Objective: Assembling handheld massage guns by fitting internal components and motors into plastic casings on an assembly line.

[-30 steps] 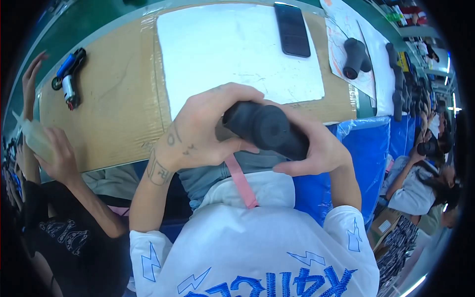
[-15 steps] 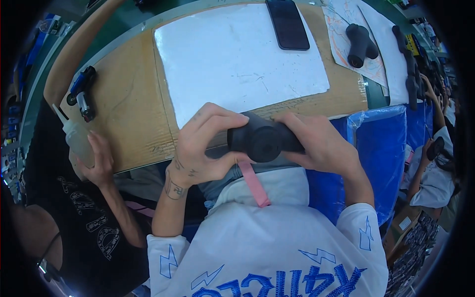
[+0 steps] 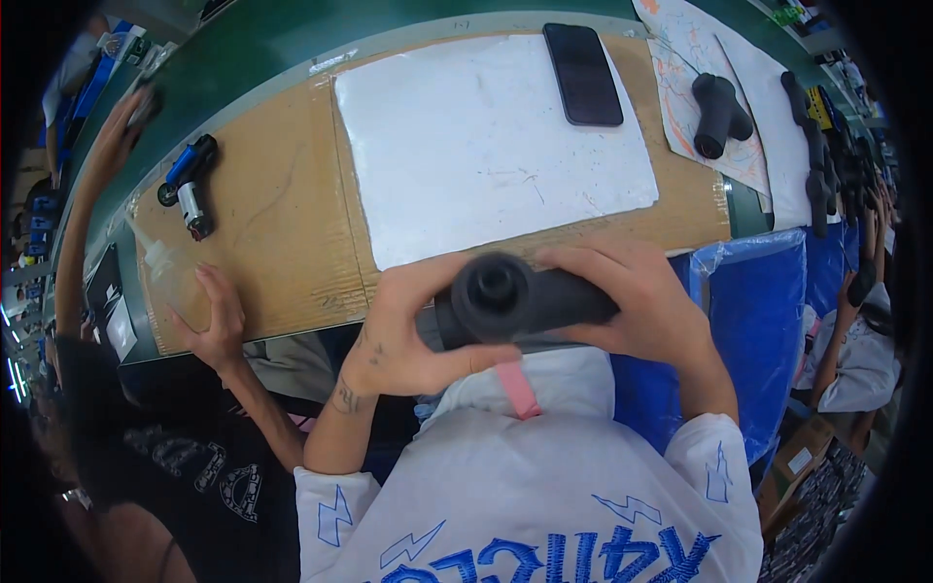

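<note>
I hold a black, T-shaped massage-gun body [image 3: 515, 296] close to my chest, its round end facing up at me. My left hand [image 3: 408, 330] wraps its left side and underside. My right hand [image 3: 632, 301] grips the handle part on the right. Both hands sit just below the near edge of the cardboard-covered bench [image 3: 282, 233]. A white sheet [image 3: 486, 146] lies on the cardboard in front of me. I wear a white top with blue print and a pink strap [image 3: 515, 387].
A black phone [image 3: 583, 73] lies at the sheet's far edge. Another black gun body [image 3: 717, 115] rests at the right on paper, with more along the right rim. A blue-and-black tool [image 3: 190, 183] lies left. A co-worker's hand [image 3: 219, 321] presses a plastic bottle there. A blue bin [image 3: 758, 321] stands right.
I turned the black body so its round end faces up. The view drew closer to the bench. The co-worker's other arm has reached up toward the far left.
</note>
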Available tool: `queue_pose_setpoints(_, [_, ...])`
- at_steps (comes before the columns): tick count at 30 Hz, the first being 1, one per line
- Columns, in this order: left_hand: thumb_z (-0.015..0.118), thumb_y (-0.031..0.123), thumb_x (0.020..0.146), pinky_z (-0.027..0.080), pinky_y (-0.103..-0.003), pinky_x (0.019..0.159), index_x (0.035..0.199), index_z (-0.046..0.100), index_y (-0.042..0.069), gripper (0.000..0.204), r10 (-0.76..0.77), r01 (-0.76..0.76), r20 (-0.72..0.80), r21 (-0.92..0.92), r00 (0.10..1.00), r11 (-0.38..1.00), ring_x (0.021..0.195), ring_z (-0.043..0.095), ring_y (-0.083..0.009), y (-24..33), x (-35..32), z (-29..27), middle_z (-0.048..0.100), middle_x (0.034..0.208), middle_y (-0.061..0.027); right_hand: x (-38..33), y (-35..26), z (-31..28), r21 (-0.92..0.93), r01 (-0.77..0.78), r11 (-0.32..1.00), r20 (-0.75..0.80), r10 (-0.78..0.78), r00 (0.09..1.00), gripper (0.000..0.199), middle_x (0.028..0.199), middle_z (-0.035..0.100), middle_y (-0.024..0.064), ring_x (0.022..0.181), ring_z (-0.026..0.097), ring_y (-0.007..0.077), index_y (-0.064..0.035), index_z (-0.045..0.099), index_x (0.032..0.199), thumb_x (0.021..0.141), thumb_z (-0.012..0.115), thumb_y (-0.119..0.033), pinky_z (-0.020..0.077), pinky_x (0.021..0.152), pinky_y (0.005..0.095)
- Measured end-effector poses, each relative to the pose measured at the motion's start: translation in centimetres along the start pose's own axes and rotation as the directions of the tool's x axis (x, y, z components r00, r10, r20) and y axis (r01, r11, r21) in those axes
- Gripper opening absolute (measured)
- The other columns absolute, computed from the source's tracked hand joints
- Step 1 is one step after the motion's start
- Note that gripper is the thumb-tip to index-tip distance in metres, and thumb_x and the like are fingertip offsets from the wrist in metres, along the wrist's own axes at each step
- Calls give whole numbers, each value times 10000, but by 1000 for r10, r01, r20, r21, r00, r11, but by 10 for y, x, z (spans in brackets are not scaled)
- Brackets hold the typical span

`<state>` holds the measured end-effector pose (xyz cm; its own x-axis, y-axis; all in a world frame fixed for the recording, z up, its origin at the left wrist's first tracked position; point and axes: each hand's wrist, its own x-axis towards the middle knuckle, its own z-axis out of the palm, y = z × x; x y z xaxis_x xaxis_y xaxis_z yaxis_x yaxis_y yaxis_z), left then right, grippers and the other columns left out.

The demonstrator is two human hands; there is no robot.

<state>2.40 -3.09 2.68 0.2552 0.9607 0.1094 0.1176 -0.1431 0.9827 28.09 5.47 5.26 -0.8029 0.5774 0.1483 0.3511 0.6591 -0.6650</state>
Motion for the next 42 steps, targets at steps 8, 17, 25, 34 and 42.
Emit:
queue_pose_setpoints(8, [941, 207, 715, 608, -338, 763, 1062, 702, 25, 459, 142, -103, -159, 231, 977, 967, 854, 766, -288, -2, 5, 30, 766, 983, -160, -10, 5, 12, 41, 10, 999, -16, -10, 1000, 636, 899, 679, 95, 763, 691, 308, -76, 668, 1255, 717, 923, -299, 528, 659, 387])
queue_pose_setpoints(17, [888, 93, 728, 600, -344, 803, 1029, 636, -18, 408, 203, -143, -226, 254, 953, 957, 920, 765, -249, -14, 12, 33, 771, 988, -193, -9, 6, 27, -46, -2, 999, -96, -2, 995, 637, 865, 661, 93, 755, 691, 285, -65, 668, 1253, 733, 914, -339, 529, 631, 381])
queue_pose_setpoints(25, [835, 54, 844, 596, -321, 780, 1099, 701, -56, 308, 186, -78, -547, 214, 817, 974, 846, 749, -217, -33, -15, 7, 762, 907, -154, -29, 44, -39, 136, -312, 940, -185, 333, 924, 519, 1059, 767, 94, 877, 733, 226, -28, 725, 1201, 756, 911, -219, 567, 826, 351])
queue_pose_setpoints(34, [778, 83, 904, 562, -311, 758, 963, 751, 3, 104, 113, 258, -751, 358, 650, 897, 801, 752, -204, -40, -42, -52, 770, 861, -107, -261, 338, -226, 939, -60, 339, -282, 858, 429, 432, 996, 630, 83, 649, 506, 79, -16, 542, 1327, 1101, 536, -384, 370, 497, 184])
queue_pose_setpoints(42, [731, 165, 968, 513, -397, 990, 1288, 669, 41, 349, 241, 581, -725, 670, 645, 461, 1058, 666, -291, -36, -31, -156, 708, 1104, -145, -193, 210, -111, 421, -718, 554, -711, 693, 118, 361, 762, 641, -18, 560, 433, 27, -27, 746, 1256, 1066, 610, -303, 325, 511, 212])
